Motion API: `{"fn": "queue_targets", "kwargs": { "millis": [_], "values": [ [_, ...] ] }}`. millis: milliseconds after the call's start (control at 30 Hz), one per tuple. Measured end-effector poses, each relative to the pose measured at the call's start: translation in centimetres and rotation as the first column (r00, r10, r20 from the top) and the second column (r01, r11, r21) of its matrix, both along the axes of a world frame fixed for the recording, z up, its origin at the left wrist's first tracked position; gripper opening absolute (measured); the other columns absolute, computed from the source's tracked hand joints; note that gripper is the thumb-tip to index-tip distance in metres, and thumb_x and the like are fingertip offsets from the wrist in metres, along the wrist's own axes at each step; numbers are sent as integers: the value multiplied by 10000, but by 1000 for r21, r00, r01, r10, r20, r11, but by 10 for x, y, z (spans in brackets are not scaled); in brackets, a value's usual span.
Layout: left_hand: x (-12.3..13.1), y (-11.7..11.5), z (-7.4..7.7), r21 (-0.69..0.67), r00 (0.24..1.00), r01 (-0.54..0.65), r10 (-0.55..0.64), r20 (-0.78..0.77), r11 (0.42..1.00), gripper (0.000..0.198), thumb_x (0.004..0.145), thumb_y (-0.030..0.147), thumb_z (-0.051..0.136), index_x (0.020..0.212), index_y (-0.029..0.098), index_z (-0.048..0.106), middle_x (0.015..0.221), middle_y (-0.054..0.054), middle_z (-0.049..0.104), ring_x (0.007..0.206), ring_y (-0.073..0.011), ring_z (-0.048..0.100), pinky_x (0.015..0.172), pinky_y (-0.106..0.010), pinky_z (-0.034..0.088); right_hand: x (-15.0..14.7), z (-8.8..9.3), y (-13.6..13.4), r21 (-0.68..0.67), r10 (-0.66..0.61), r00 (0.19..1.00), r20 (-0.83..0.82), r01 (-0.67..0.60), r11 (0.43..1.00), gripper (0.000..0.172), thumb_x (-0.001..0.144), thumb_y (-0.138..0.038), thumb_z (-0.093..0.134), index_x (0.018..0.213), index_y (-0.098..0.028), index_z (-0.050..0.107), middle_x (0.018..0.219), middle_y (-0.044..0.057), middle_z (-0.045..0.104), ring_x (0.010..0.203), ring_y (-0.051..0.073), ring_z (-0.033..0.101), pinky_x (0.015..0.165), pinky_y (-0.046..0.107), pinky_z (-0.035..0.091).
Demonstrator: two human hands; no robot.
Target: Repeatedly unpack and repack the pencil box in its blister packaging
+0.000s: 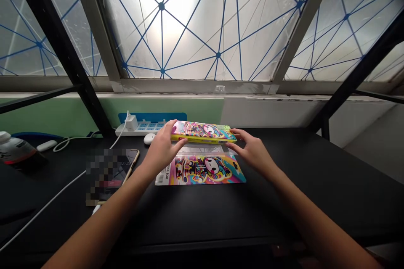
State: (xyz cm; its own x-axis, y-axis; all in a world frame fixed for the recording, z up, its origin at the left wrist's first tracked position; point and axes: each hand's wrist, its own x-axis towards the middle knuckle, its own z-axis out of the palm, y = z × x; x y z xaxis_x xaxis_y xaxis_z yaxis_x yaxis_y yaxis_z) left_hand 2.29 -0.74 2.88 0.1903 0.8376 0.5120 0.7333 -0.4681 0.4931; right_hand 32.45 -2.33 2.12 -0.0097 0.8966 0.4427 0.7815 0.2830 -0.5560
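Observation:
A colourful cartoon-printed pencil box [203, 132] is held a little above the black table [284, 201], level and lengthwise. My left hand [162, 147] grips its left end with thumb and fingers. My right hand [252, 149] has its fingertips on the box's right end. Under the box lies its clear plastic sleeve with a matching cartoon-printed card [202, 170], flat on the table between my wrists.
A phone [110, 172] lies left of the card, with a white cable running off to the left. A white power strip [142, 128] with a plugged charger and a small white earbud case [149, 138] sit near the wall. A bottle [14, 149] lies far left.

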Motion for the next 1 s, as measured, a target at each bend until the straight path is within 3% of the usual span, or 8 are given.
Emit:
{"fn": "queue_targets", "kwargs": {
  "millis": [100,233,333,433,567,733,900,1000],
  "values": [
    [0,18,-28,21,999,-27,28,-45,999,531,959,444,548,1416,191,453,1438,-152,534,1360,-300,473,1109,-455,399,-5,-24,18,14,22,996,91,-23,1000,497,898,-432,603,1311,-156,607,1216,156,707,1087,315,671,938,448,532],
    [-7,17,-53,-140,964,-82,43,-261,987,558,990,534,427,1434,199,472,1527,-169,446,1439,-355,356,1118,-527,355,-10,-51,16,21,66,942,328,-77,997,457,969,-468,490,1279,-167,640,1407,185,582,1351,356,467,1036,536,445],
    [-7,9,-50,-201,921,-112,25,-389,973,616,991,598,354,1438,196,489,1580,-190,357,1481,-406,245,1096,-587,341,-15,-53,8,-10,55,885,463,-57,998,511,982,-520,453,1331,-174,594,1537,194,432,1447,377,317,1039,590,401],
    [-1,1,-42,-162,894,-99,16,-449,982,623,979,601,399,1449,198,477,1592,-186,335,1497,-402,200,1101,-613,314,-23,-46,0,59,20,864,503,-57,997,530,974,-514,480,1354,-153,561,1584,224,334,1461,389,277,1065,605,346],
    [9,-5,-39,-90,885,-35,-11,-465,995,624,993,539,425,1502,179,396,1603,-174,316,1500,-375,213,1119,-584,314,-39,-35,-16,158,177,877,448,-272,949,355,984,-412,500,1224,-188,635,1473,185,494,1369,344,421,1078,526,373],
    [18,-2,-41,60,882,70,-34,-470,996,542,1020,464,401,1460,152,449,1532,-148,453,1466,-328,310,1157,-529,287,-61,-36,-33,-76,531,736,420,-555,829,373,987,-461,495,1220,-210,642,1311,133,632,1216,287,570,1038,458,440],
    [21,7,-50,47,852,66,-32,-523,997,558,1015,497,399,1486,201,430,1548,-157,426,1454,-364,327,1135,-558,305,-65,-43,-30,-327,632,683,366,-541,775,819,929,-670,468,1581,-236,230,1631,115,278,1491,310,256,1197,544,200],
    [16,12,-52,9,843,-8,12,-538,1000,510,1022,505,366,1443,245,488,1535,-150,446,1418,-383,383,1102,-594,325,-62,-41,-31,-375,649,675,351,-534,758,884,902,-705,481,1594,-249,175,1647,113,217,1508,314,203,1212,553,119]
  ]
}}
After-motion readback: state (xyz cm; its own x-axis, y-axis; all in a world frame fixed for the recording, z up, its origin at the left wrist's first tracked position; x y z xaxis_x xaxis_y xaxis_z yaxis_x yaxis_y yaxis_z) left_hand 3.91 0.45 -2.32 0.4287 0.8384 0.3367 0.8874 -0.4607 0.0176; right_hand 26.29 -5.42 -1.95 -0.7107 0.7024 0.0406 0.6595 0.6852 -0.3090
